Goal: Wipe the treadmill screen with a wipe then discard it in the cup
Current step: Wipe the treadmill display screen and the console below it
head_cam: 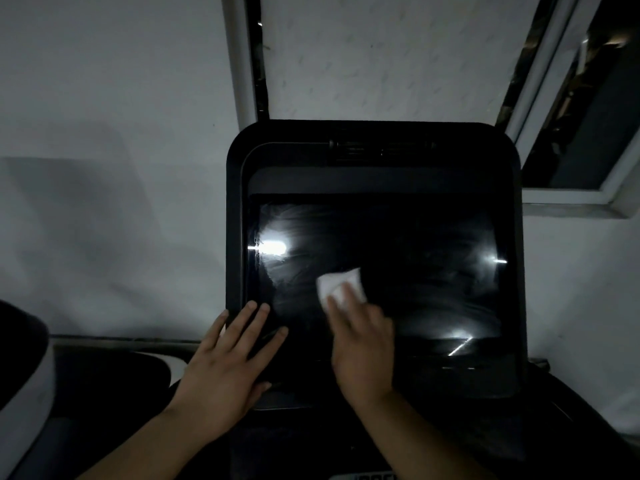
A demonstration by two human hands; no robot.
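Note:
The treadmill screen (415,271) is a large black glossy panel in a dark console frame, with bright light reflections and faint smear marks on it. A folded white wipe (337,282) lies flat against the screen left of its middle. My right hand (363,337) presses on the wipe with its fingers on top of it. My left hand (228,362) rests flat, fingers spread, on the lower left corner of the screen and frame. No cup is in view.
A white wall stands behind the console. An open window frame (568,199) juts in at the upper right. A dark and white object (24,368) sits at the left edge, low down.

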